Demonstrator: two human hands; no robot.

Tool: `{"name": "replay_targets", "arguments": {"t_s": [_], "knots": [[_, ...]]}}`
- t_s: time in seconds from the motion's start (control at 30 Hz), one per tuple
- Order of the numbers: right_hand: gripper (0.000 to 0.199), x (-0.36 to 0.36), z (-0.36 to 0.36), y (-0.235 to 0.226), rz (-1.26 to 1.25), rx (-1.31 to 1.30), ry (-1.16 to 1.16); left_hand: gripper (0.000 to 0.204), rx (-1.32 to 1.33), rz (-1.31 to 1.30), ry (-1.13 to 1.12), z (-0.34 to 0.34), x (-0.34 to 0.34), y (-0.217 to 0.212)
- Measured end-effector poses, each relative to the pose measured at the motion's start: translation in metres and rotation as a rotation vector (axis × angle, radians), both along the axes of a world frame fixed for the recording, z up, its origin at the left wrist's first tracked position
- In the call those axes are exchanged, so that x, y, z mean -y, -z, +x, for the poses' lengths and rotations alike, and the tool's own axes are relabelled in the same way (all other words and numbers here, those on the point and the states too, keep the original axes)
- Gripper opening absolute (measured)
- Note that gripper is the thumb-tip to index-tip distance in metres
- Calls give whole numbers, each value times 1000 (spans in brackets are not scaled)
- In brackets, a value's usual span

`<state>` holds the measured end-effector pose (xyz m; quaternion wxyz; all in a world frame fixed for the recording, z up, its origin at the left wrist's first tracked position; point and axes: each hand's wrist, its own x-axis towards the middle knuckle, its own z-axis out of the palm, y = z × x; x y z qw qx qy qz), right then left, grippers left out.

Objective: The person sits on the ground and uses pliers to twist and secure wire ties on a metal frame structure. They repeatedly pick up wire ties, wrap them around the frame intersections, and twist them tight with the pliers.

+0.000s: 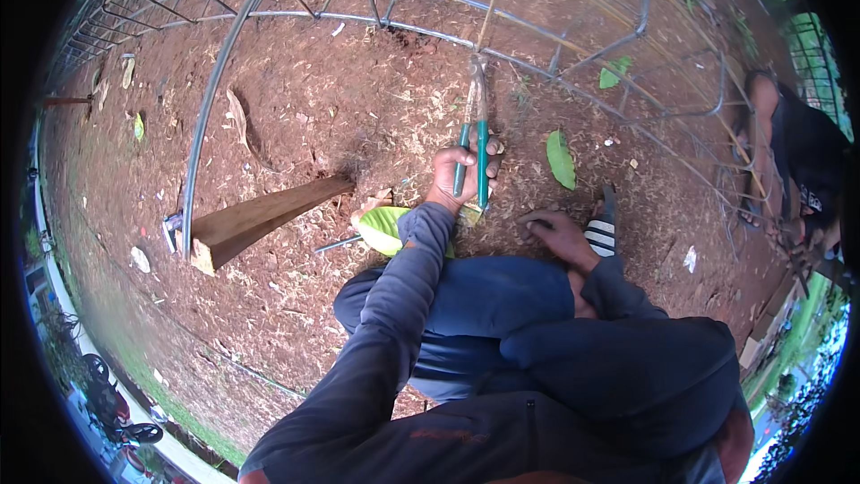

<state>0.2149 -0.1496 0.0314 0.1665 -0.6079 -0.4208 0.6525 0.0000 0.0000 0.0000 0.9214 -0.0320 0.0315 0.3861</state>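
1. While the person crouches on bare soil, the left hand [459,172] wraps its fingers around the green handles of the pliers [477,130], whose nose bites a joint of the steel rebar frame [421,31], so the squeeze runs straight ahead.
2. The right hand [554,231] rests on the ground beside a sandal [602,231], fingers curled loosely, holding nothing.
3. Open soil lies to the left, up to a wooden plank [260,220]; bars crowd the far side.

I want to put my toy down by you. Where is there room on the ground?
Bare soil lies between the wooden plank and the curved metal rods above it, with only dry leaves. Around the left hand holding the green-handled pliers it is crowded: rods cross there, and the right hand rests beside a striped sandal.
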Motion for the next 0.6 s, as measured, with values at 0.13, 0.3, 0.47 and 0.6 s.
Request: {"name": "replay_targets", "arguments": {"t_s": [0.13,0.3,0.47,0.6], "knots": [[26,2,-3,3,17,0,12,34,104,-17,18,-2,0,6],[25,1,-2,5,25,18,15,42,217,7,72,-5,-8,3],[26,8,5,21,66,62,9,47,-29,11,108,-14,5,-25],[28,-12,-7,-14,34,65,-14,29,-410,113,234,-33,-2,-48]]}}
